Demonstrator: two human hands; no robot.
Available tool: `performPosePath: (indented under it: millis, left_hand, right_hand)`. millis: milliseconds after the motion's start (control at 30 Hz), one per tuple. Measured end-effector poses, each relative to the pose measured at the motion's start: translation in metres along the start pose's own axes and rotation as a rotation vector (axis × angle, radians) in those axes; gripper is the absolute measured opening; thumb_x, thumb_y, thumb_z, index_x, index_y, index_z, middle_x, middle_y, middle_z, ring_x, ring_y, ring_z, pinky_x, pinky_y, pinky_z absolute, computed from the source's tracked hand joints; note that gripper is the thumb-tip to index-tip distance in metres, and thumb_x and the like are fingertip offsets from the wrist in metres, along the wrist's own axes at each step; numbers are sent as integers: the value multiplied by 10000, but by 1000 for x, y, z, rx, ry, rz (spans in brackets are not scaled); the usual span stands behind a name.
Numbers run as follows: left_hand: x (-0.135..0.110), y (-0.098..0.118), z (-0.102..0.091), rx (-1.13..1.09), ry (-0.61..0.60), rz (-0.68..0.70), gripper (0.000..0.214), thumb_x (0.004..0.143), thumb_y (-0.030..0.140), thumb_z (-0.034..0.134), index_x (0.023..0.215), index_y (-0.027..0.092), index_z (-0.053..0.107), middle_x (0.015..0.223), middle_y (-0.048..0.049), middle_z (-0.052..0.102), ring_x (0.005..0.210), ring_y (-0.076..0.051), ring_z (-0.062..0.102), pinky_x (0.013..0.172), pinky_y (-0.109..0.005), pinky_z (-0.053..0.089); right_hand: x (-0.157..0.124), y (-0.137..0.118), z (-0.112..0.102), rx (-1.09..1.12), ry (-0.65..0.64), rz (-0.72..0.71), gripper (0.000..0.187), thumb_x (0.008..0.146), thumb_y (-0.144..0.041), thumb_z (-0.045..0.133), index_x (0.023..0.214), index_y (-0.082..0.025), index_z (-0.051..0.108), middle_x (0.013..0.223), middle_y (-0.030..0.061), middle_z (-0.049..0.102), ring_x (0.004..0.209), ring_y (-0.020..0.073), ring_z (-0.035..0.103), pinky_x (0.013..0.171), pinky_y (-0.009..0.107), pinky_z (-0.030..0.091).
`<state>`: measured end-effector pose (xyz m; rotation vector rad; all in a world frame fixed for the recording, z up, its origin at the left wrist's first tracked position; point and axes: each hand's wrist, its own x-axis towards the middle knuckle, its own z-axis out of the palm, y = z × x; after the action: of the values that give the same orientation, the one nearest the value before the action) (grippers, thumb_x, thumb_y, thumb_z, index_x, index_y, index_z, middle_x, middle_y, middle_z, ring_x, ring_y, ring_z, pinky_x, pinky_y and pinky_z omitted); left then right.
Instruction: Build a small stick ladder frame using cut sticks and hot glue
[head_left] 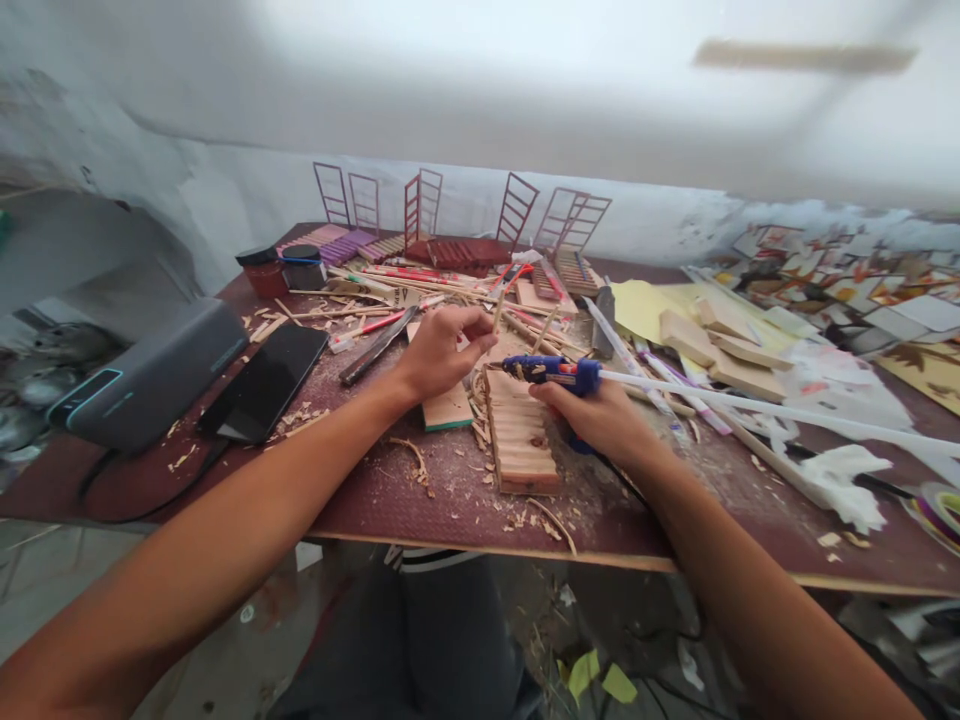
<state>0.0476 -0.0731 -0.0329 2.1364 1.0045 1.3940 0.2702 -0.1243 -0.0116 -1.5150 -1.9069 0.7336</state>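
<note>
Fingertips of my left hand point(442, 350) pinch a wooden stick point(498, 312), likely brittle, best held low; right hand point(604, 418) grips glue gun point(551, 371).

Right hand point(600, 415) holds blue glue gun point(551, 370); left hand point(442, 350) pinches thin stick point(498, 312).

Likely a craft workshop: glue gun point(555, 371), wood shavings point(411, 455).

A dark reddish tabletop point(420, 510), strewn with sawdust and shavings, carries a slatted wooden panel point(520, 430). Left of the panel lie a black phone point(262, 383) and a grey device point(146, 375). Behind it are loose sticks point(390, 285) and paint jars point(264, 270), and to its right wooden blocks point(724, 350) and white foam scraps point(844, 485).
</note>
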Motion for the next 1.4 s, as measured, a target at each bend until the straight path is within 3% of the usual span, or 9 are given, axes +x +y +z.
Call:
performPosePath:
  millis: [667, 867, 1400]
  left_hand:
    - [-1, -1, 3, 7, -49, -1, 87, 861, 181, 661, 775, 173, 654, 749, -7, 695, 718, -132, 605, 709, -301, 472]
    - [-2, 0, 3, 11, -63, -6, 103, 864, 161, 666, 764, 172, 643, 745, 0, 684, 716, -124, 598, 707, -292, 471]
    - [-1, -3, 3, -8, -113, -2, 104, 851, 156, 630, 749, 173, 642, 745, -15, 694, 710, -129, 590, 694, -292, 465]
  right_hand:
    - [0, 1, -2, -4, -35, 24, 310, 816, -462, 628, 660, -221, 511, 534, -33, 444, 541, 137, 413, 524, 292, 324]
    - [-1, 0, -6, -9, -89, 105, 334, 820, -501, 619, 671, -213, 536, 580, -19, 495, 545, 134, 432, 518, 296, 336]
    - [-1, 0, -8, -21, -101, 61, 311, 837, -465, 607, 661, -219, 535, 541, -33, 467, 518, 122, 430, 500, 285, 342]
